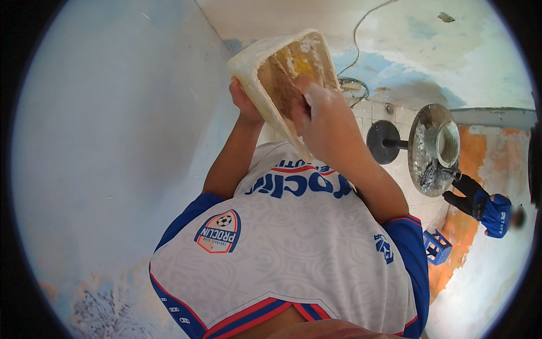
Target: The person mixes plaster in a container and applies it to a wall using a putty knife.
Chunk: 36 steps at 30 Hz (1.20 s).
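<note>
A boxy, off-white plastic tub (248,70), crusted with dried plaster, is tilted up in front of my chest with its mouth facing right. My left hand (244,103) grips its left outer side, the thumb showing near the rim and the other fingers mostly hidden behind it. Reaching into the tub's mouth, my right hand (326,116) is closed, fingers bent inward. Whatever it holds is hidden by the hand and the brownish shadow inside. Pale smears and a yellow patch (303,63) mark the tub's inner wall. Whitish dust coats my right knuckles.
A pale blue-grey wall (113,141) rises close on my left. To the right stands a round pedestal table (419,161) bearing a pale basin (449,144). Beyond it are a blue crate (437,247) and a person in blue (497,216). A cable (355,45) lies ahead.
</note>
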{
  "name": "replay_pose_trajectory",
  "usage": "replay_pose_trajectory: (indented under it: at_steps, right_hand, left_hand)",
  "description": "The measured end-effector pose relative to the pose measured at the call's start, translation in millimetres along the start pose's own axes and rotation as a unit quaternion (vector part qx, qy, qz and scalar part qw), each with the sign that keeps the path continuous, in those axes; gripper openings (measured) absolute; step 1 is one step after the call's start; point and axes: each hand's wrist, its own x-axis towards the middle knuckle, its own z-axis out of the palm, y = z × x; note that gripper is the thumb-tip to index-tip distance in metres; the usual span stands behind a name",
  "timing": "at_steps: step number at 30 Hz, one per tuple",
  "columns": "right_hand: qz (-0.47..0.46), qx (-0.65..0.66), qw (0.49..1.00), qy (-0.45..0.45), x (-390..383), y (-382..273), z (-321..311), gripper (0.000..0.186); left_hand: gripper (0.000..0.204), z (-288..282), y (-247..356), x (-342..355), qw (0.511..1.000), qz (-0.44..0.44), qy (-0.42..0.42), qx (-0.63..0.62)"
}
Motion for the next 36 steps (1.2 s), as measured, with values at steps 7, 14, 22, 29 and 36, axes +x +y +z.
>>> replay_pose_trajectory:
  at_steps: [7,14,22,29,36]
  right_hand:
    - [0.083,0.014,0.996,-0.015,-0.7,-8.2,-7.0,0.010]
    - [0.010,-0.024,1.000,-0.013,-4.5,7.9,8.1,0.010]
    - [0.044,0.011,0.999,0.006,3.3,-7.6,7.2,0.007]
    - [0.018,-0.020,0.999,-0.047,-0.3,0.7,2.5,0.009]
    - [0.021,-0.025,0.999,0.025,10.3,9.7,11.5,0.011]
  left_hand:
    - [0.091,-15.8,-4.6,9.9,0.995,-0.010,-0.053,-0.078]
    - [0.093,-29.3,-11.7,9.8,0.999,-0.025,-0.014,-0.036]
    - [0.093,-30.0,-12.1,15.0,0.995,-0.041,-0.044,-0.082]
    - [0.091,-24.1,-8.3,18.4,0.999,-0.029,-0.025,-0.016]
    - [0.087,-25.6,-21.0,24.5,0.996,-0.020,-0.052,-0.072]
